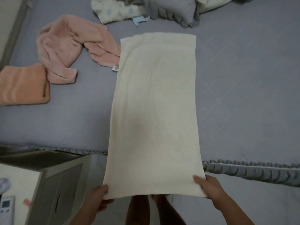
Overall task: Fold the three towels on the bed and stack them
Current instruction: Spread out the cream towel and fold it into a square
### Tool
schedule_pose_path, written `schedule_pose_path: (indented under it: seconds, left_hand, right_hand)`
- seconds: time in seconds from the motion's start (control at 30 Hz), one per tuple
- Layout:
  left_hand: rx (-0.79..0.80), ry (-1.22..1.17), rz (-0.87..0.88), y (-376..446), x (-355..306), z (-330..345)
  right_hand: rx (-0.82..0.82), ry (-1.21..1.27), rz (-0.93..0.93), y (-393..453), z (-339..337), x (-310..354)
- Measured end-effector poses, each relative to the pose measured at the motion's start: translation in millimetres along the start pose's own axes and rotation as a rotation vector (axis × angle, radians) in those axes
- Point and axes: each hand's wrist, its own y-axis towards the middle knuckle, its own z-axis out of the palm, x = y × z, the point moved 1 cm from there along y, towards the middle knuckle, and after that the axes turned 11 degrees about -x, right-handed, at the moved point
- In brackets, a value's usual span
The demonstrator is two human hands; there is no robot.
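A cream towel [154, 111] lies stretched lengthwise from the middle of the grey bed past its near edge. My left hand [99, 197] pinches its near left corner and my right hand [207, 186] pinches its near right corner, holding that end up off the bed. A pink towel [65, 46] lies crumpled at the upper left, one end tucked under the cream towel's left edge. An orange towel [22, 85] sits folded at the far left of the bed.
A crumpled quilt [116, 10] and a grey ruffled pillow [175, 8] lie at the far side. The bed's ruffled edge [251, 171] runs across the front. A grey cabinet [53, 179] stands at the lower left with a remote [6, 208] on it.
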Motion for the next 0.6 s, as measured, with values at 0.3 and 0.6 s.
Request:
schedule_pose_path:
  seconds: [0.3,0.6]
  left_hand:
    - [0.098,-0.264,0.351,-15,-139,1]
    - [0.248,-0.429,0.543,-1,-327,36]
  right_hand:
    - [-0.053,0.493,-0.203,-17,-18,152]
    - [-0.027,0.549,-0.214,32,-15,291]
